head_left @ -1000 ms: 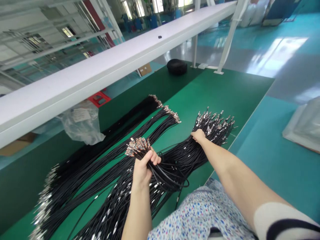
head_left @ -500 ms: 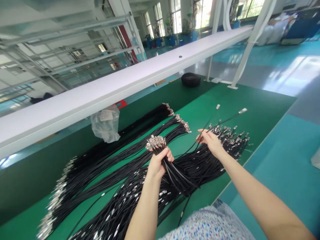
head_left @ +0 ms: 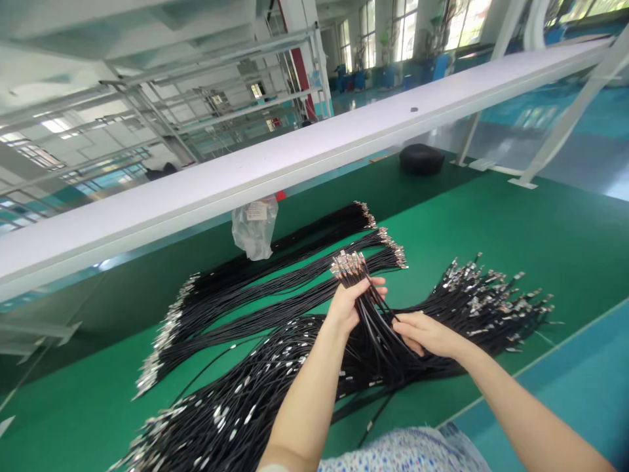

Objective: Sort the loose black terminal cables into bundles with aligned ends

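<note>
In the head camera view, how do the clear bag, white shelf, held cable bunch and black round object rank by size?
1. White shelf
2. Held cable bunch (lower end unclear)
3. Clear bag
4. Black round object

I count two bare human grips, the left grip [head_left: 346,305] at five o'clock and the right grip [head_left: 423,332] at four; one bunch of thin black metal-tipped cables [head_left: 374,324] at five; three cable rows [head_left: 275,283], eight to three; one large cable heap [head_left: 260,377], seven to four; one clear plastic bag [head_left: 255,226] at nine; one round black object [head_left: 421,159] at two.
</note>
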Tool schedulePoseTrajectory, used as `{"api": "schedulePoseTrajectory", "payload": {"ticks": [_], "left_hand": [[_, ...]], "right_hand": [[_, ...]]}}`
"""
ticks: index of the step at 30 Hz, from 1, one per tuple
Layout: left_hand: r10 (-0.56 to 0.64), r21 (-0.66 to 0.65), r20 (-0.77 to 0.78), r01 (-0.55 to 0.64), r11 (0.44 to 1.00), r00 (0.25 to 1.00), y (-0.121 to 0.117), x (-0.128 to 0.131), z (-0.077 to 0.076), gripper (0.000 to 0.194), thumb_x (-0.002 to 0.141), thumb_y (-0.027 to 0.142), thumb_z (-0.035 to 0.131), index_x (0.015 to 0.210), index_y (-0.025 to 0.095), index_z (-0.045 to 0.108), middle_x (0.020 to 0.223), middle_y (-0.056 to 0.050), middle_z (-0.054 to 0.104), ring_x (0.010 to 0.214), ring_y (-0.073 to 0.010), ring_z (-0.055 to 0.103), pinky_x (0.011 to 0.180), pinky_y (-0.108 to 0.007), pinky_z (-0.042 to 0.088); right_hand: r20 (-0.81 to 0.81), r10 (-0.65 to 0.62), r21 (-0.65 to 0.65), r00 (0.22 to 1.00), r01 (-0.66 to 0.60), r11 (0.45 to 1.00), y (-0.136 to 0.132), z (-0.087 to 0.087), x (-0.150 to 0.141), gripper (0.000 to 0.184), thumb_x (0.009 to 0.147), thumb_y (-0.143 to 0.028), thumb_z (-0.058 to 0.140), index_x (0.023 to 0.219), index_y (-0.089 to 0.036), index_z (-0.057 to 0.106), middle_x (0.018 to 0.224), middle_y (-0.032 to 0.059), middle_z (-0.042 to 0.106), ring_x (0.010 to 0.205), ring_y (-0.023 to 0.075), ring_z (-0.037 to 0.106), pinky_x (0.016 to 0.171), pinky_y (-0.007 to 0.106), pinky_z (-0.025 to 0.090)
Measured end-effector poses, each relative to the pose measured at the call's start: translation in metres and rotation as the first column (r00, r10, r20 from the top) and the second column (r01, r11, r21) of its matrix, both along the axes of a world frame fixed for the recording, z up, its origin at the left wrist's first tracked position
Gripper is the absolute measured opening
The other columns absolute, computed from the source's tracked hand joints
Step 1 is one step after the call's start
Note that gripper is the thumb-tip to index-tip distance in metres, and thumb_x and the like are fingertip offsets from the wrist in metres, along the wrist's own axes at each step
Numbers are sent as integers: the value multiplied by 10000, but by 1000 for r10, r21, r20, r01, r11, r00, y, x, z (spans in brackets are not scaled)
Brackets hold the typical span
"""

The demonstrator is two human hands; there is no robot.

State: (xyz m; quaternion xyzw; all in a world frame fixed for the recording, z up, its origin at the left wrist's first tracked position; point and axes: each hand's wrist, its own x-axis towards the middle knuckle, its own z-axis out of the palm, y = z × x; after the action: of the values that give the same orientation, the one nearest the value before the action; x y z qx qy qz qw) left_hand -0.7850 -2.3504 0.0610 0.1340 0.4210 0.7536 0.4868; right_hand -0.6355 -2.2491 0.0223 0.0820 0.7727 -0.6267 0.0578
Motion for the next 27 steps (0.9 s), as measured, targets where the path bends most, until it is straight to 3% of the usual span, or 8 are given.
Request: {"api": "schedulePoseTrajectory", "payload": {"ticks": [7,14,16,18,20,22,24,27], "left_hand": [[54,63,-57,-51,997,997,-7,5,-1,296,593,254,714,805,124,554,861,-92,656,713,-208,639,705,-376,503],[-31,55,-215,43,998,976,-10,15,3,239,604,303,698,626,125,540,558,-11,510,573,-131,531,638,-325,482],[-26,39,-228,35,999,973,-9,16,4,244,662,302,666,602,120,515,544,-4,475,511,-99,479,558,-286,444],[-5,39,-190,12,999,982,-8,14,5,198,690,279,651,674,127,526,552,10,461,478,-82,444,497,-253,392],[-9,38,-150,15,999,989,-9,10,4,194,685,256,657,796,142,547,558,21,460,469,-78,432,479,-237,361],[-43,21,-124,46,999,991,-10,7,2,230,678,237,663,856,143,552,550,25,461,472,-79,437,486,-234,356],[-75,5,-107,76,997,991,-11,6,-2,204,680,223,659,829,130,556,549,20,466,481,-79,447,498,-236,360],[-100,4,-92,100,995,991,-11,7,-6,168,692,212,646,805,124,559,558,11,477,493,-80,455,508,-239,363]], "right_hand": [[66,-96,-161,993,105,981,-6,-9,-1,407,818,-541,391,643,-174,416,355,-78,353,298,59,289,328,187,223],[57,-91,-332,994,105,938,-12,-20,6,337,830,-457,421,706,-150,487,349,-92,348,289,55,299,344,178,290],[49,-73,-235,996,83,968,5,-23,10,332,849,-428,411,794,-131,550,450,-33,506,397,81,460,461,203,405],[145,-270,47,952,266,963,35,-30,15,304,850,-396,430,890,-144,595,673,28,633,618,111,585,625,223,458],[239,-614,449,752,475,756,73,-41,20,286,835,-375,463,915,-151,622,875,78,652,823,154,604,740,246,450],[267,-803,670,532,496,552,109,-55,24,331,812,-386,492,897,-99,634,963,170,623,941,244,580,793,326,435],[307,-854,730,420,472,495,136,-69,27,374,770,-408,541,877,-61,634,962,227,605,973,313,563,790,390,430],[371,-858,738,354,449,504,155,-86,27,321,708,-376,607,825,-80,643,829,178,635,874,282,603,740,359,456]]}}
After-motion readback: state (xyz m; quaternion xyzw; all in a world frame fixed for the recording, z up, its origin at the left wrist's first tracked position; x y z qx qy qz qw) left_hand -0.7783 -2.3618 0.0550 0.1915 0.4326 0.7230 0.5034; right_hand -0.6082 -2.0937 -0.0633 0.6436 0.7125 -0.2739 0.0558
